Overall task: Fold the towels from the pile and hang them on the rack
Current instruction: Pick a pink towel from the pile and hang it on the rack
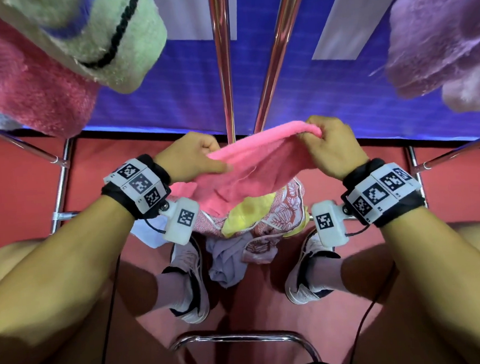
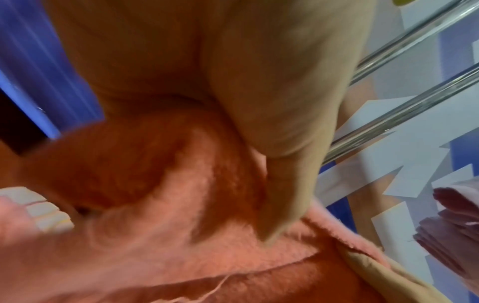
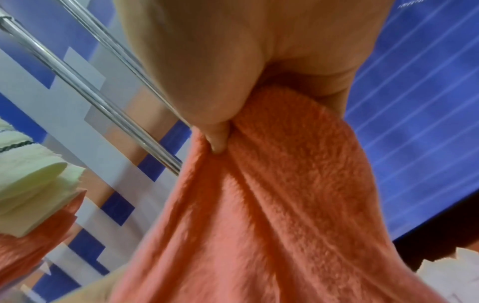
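A pink towel [image 1: 251, 164] is stretched between both my hands just below the two chrome rack bars [image 1: 223, 70]. My left hand [image 1: 195, 159] grips its left edge with the thumb laid along the cloth. My right hand [image 1: 326, 145] pinches the upper right corner. Up close the pink towel [image 2: 181, 235] bunches under the left thumb [image 2: 279, 143], and the pink towel [image 3: 272, 205] hangs from the right hand's curled fingers [image 3: 215, 98]. The pile of towels [image 1: 252, 226], yellow, patterned and lilac, lies on the floor between my feet.
A green towel [image 1: 103, 35] and a dark pink towel [image 1: 25, 91] hang at upper left, a purple towel [image 1: 437, 34] at upper right. Side rack bars [image 1: 61, 176] flank me. A chrome tube [image 1: 243, 339] curves below my knees. Blue panelling [image 1: 340, 91] stands behind.
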`<state>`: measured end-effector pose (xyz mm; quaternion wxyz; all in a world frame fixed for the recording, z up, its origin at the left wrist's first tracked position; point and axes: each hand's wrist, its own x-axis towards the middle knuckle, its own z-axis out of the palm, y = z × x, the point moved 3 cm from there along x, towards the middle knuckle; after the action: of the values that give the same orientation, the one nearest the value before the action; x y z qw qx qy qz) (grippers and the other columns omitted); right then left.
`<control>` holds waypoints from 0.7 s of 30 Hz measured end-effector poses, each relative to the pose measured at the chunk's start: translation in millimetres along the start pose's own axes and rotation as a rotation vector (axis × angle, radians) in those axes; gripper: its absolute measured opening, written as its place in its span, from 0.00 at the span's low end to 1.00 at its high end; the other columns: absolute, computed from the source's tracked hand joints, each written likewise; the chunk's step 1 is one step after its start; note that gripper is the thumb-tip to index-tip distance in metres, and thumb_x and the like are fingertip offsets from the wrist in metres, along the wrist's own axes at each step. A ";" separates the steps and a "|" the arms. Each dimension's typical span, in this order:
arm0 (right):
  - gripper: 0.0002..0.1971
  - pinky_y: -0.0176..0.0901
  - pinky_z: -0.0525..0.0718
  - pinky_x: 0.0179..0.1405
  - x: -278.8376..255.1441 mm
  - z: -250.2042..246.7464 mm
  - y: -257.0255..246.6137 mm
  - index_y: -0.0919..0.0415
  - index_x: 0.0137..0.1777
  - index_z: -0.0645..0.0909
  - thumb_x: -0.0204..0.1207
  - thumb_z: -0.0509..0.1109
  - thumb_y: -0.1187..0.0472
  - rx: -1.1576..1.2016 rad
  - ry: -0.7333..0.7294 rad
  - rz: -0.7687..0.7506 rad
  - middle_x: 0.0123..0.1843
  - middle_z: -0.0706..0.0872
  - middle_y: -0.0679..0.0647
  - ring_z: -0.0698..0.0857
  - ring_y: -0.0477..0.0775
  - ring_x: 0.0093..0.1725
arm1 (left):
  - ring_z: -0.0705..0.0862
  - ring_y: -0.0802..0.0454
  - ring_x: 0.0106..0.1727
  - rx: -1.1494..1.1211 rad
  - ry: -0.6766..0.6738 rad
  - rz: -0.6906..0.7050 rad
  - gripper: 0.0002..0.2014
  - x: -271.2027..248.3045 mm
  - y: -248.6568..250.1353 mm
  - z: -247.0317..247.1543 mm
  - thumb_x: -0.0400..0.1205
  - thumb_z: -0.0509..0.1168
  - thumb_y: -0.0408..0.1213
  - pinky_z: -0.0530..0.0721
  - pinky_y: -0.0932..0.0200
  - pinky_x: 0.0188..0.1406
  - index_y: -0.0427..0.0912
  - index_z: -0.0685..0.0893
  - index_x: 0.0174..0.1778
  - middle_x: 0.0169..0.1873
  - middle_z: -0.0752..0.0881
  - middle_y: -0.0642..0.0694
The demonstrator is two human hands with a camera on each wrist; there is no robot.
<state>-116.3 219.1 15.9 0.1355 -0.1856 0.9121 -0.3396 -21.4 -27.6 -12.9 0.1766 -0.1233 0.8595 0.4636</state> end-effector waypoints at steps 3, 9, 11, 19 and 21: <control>0.10 0.48 0.70 0.40 2.7 -9.5 6.5 0.59 0.37 0.72 0.73 0.62 0.53 -0.003 0.105 0.075 0.35 0.77 0.58 0.76 0.62 0.41 | 0.74 0.62 0.21 0.075 -0.090 -0.061 0.10 -2.7 -17.3 -3.8 0.74 0.73 0.23 0.72 0.63 0.27 0.40 0.82 0.33 0.22 0.79 0.57; 0.13 0.52 0.74 0.39 1.7 -16.8 7.7 0.67 0.34 0.75 0.69 0.63 0.56 -0.059 0.180 0.151 0.30 0.75 0.64 0.75 0.69 0.38 | 0.80 0.53 0.31 0.045 0.125 -0.157 0.12 -0.1 -39.5 -20.8 0.76 0.66 0.21 0.79 0.59 0.35 0.42 0.82 0.34 0.27 0.81 0.48; 0.13 0.49 0.70 0.38 2.8 -17.5 10.8 0.65 0.30 0.72 0.72 0.67 0.59 -0.074 0.110 0.208 0.28 0.73 0.61 0.74 0.68 0.39 | 0.81 0.47 0.34 0.076 0.157 -0.200 0.12 -2.6 -43.0 -24.1 0.78 0.64 0.22 0.82 0.53 0.35 0.44 0.81 0.36 0.29 0.82 0.46; 0.12 0.56 0.78 0.40 -7.0 -8.1 4.6 0.63 0.33 0.73 0.76 0.65 0.58 -0.022 -0.046 0.083 0.32 0.78 0.61 0.79 0.68 0.39 | 0.83 0.49 0.20 -0.072 0.268 -0.033 0.13 -14.4 -22.9 -15.2 0.80 0.67 0.23 0.86 0.52 0.25 0.44 0.79 0.35 0.28 0.82 0.40; 0.13 0.51 0.69 0.36 -9.9 -1.8 -2.3 0.59 0.32 0.70 0.77 0.67 0.62 -0.095 -0.053 -0.009 0.30 0.75 0.58 0.75 0.63 0.37 | 0.81 0.55 0.20 -0.150 0.277 0.029 0.14 -19.0 -7.7 -6.3 0.79 0.70 0.22 0.84 0.59 0.23 0.44 0.81 0.33 0.26 0.80 0.44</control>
<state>-107.5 222.8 20.0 0.1491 -0.2051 0.9224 -0.2913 -2.5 -36.1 -7.5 0.0397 -0.1863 0.8404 0.5075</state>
